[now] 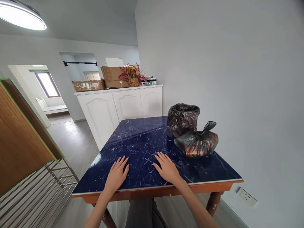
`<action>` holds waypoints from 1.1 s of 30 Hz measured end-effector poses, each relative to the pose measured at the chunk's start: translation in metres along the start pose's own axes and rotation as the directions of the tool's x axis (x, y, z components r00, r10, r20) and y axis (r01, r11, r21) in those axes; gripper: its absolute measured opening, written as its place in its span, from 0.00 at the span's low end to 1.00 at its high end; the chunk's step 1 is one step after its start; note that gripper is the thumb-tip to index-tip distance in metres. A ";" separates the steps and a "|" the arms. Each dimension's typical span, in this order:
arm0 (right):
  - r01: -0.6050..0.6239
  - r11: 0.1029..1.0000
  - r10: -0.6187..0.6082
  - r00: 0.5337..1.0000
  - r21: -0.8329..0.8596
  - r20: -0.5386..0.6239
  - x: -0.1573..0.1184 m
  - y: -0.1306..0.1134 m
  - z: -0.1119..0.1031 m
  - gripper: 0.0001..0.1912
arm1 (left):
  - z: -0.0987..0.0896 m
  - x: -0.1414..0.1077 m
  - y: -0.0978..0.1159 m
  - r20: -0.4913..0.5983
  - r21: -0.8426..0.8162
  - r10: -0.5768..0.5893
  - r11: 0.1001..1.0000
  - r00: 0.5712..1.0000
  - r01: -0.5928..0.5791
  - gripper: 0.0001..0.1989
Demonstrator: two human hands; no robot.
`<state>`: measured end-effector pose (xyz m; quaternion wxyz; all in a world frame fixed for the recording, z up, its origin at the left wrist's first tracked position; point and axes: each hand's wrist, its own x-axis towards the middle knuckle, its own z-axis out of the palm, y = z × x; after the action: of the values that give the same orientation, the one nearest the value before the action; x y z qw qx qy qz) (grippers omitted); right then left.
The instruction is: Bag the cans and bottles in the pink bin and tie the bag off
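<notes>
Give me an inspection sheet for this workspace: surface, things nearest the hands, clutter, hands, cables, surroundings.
Surface: glossy dark-blue, white-veined tabletop with a wooden edge below.
Things: knotted translucent black plastic bag with colourful contents, in front of an open-topped black plastic bag; whether they touch is unclear.
Clutter: brown cardboard boxes and a woven tan basket of flowers on the white panelled cabinet.
Hands: left hand and right hand palm down on the tabletop, apart.
Cables: nothing seen.
Surroundings: pale wall at right, white rectangular socket low on it.
</notes>
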<state>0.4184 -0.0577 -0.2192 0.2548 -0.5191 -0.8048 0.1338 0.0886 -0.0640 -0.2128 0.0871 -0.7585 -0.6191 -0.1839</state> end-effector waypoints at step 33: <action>-0.017 0.999 0.017 1.000 0.037 0.004 -0.003 -0.004 -0.007 0.32 | -0.006 -0.002 0.001 -0.021 -0.103 -0.026 0.994 0.999 0.024 0.28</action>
<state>0.4205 -0.0623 -0.2119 0.2617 -0.5209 -0.7982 0.1516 0.0880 -0.0684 -0.2082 0.0525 -0.7521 -0.6173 -0.2249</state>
